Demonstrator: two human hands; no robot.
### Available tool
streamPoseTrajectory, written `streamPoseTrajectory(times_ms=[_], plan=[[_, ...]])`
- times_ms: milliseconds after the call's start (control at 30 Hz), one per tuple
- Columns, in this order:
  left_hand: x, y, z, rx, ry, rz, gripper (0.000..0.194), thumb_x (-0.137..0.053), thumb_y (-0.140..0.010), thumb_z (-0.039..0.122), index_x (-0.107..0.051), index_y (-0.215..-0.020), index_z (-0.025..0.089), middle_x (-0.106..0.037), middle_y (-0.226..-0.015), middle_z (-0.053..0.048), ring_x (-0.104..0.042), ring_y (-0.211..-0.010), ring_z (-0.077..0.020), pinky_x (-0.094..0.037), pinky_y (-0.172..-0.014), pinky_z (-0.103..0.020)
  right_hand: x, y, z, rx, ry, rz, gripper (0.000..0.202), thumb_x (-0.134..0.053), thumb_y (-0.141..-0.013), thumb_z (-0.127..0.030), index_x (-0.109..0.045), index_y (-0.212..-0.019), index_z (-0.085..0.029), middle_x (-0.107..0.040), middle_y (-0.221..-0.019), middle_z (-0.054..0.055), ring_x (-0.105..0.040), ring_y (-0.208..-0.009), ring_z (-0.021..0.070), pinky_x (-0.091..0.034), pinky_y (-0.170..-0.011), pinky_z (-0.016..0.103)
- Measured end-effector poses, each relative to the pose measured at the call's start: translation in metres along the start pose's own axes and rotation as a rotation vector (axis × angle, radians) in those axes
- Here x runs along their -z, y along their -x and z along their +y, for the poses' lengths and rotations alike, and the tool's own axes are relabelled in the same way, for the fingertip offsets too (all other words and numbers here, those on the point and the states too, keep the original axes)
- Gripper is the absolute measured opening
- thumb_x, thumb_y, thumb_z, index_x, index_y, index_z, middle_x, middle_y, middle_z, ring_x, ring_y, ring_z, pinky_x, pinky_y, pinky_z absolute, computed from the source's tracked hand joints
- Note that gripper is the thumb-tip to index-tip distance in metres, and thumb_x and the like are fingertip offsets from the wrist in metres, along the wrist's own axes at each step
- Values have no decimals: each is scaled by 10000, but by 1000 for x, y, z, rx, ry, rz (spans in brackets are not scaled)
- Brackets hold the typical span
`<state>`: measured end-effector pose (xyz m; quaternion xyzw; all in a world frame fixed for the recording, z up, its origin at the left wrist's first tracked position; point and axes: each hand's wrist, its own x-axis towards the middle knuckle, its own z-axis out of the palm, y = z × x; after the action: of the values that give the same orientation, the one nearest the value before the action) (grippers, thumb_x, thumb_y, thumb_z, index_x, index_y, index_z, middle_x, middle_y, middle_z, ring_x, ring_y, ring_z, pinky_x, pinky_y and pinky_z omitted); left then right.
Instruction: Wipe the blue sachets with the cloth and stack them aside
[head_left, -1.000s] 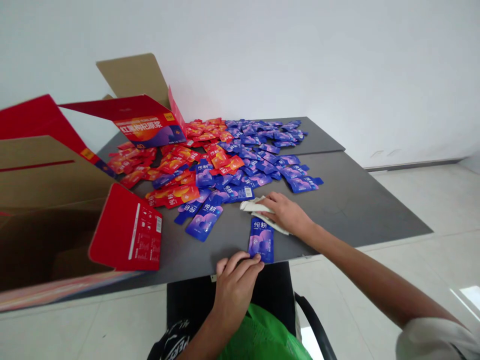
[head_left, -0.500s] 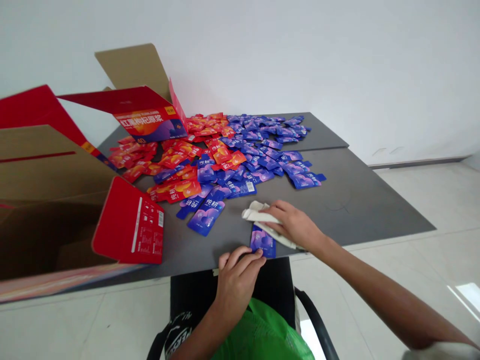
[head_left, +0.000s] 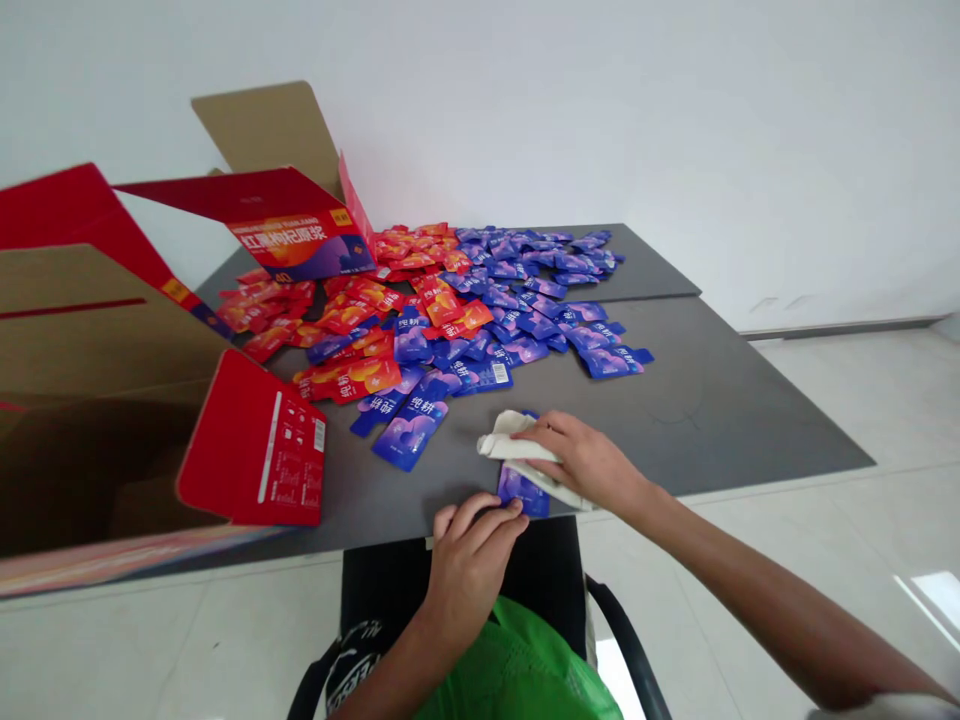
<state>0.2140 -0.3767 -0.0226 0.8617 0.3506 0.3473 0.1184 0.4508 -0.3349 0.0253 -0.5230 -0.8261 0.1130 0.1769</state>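
Note:
A blue-purple pouch (head_left: 523, 492) lies on the grey table at its front edge, partly covered by a folded off-white cloth (head_left: 517, 447). My right hand (head_left: 585, 455) is closed on the cloth and presses it over the pouch. The fingertips of my left hand (head_left: 474, 555) rest on the pouch's lower edge and pin it to the table. Left of the cloth are more blue pouches (head_left: 410, 428), beside red-orange pouches (head_left: 367, 378).
A large open red carton (head_left: 259, 440) stands at the left, with a second open carton (head_left: 300, 240) behind it. Mixed pouches are heaped across the back of the grey table (head_left: 720, 400). Beyond them rises a white wall.
My right hand and the cloth have shifted slightly down toward the near edge, over the pouch; the pouch's top end now shows beyond the cloth. My left hand stays in place.

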Motion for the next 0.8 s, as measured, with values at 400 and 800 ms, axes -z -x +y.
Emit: streamPoseTrajectory(times_ms=[400,800], plan=[[-2,1,1,10,-11,32,213,-567,-1060,246,-771,-1089,301,-809,-1080,34,-686,-1065,-197,-378,-889,-381,19,16,-25,68,47,28,343,-560,-1047,-366,-653,-1367,-284,-685,-1176,99,-668,-1089,243,-591,-915,352],[1,-1,1,-7,-16,25,224,-552,-1066,244,-768,-1076,302,-808,-1107,37,-690,-1075,-200,-374,-883,-387,29,-35,26,-63,214,68,354,-589,-1039,-350,-672,-1365,-242,-674,-1155,113,-669,-1059,258,-579,-909,365]])
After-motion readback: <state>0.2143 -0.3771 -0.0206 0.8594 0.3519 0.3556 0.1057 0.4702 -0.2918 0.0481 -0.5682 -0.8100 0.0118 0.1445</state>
